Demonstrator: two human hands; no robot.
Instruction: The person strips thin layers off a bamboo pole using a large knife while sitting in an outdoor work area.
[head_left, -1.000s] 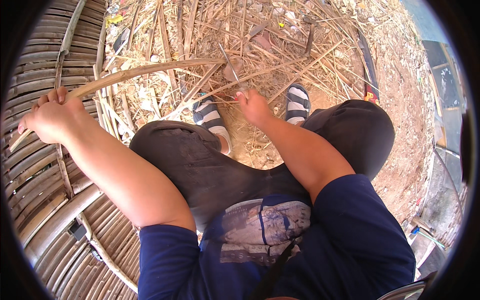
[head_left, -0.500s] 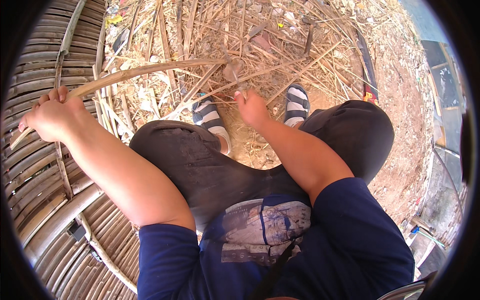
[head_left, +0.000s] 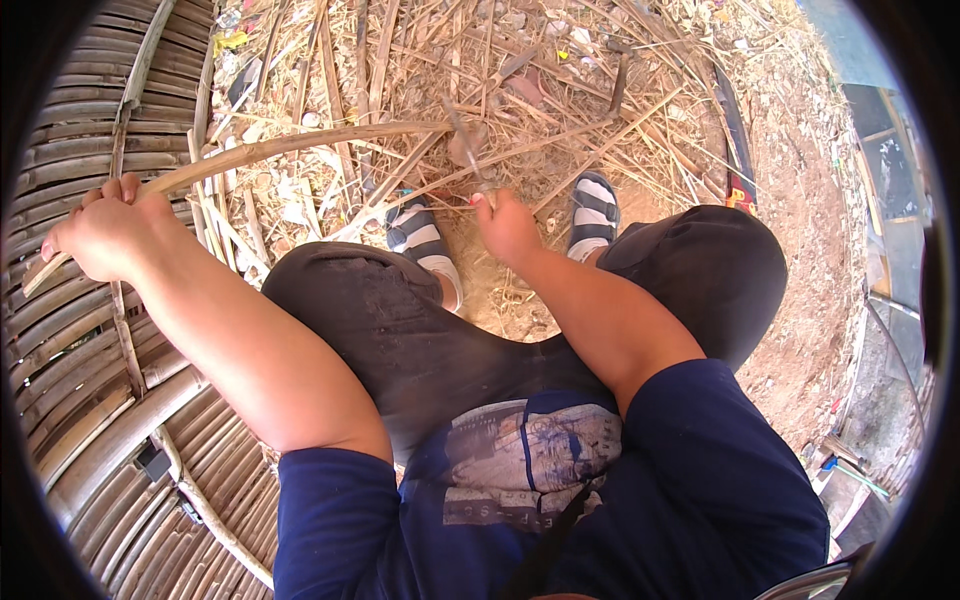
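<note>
Far out at the left, my left hand (head_left: 110,230) is closed round the near end of a long, pale bamboo strip (head_left: 290,142). The strip runs to the right above the littered ground, and its stub pokes out behind the hand. Between my feet, my right hand (head_left: 508,228) grips a knife (head_left: 464,140) with a thin blade pointing up and away. The blade is beside the strip's far end; whether the two touch I cannot tell. The knife's handle is mostly hidden in my fingers.
A slatted bamboo wall (head_left: 70,330) stands close on the left. Bamboo splints and shavings (head_left: 400,60) litter the ground ahead. A hammer-like tool (head_left: 619,80) lies among them, and a long dark object (head_left: 735,130) lies further right. My sandalled feet (head_left: 594,215) are near the knife.
The blade has shifted slightly and shows more clearly now, and my right hand has moved a little nearer to me. My left hand and the strip have barely moved.
</note>
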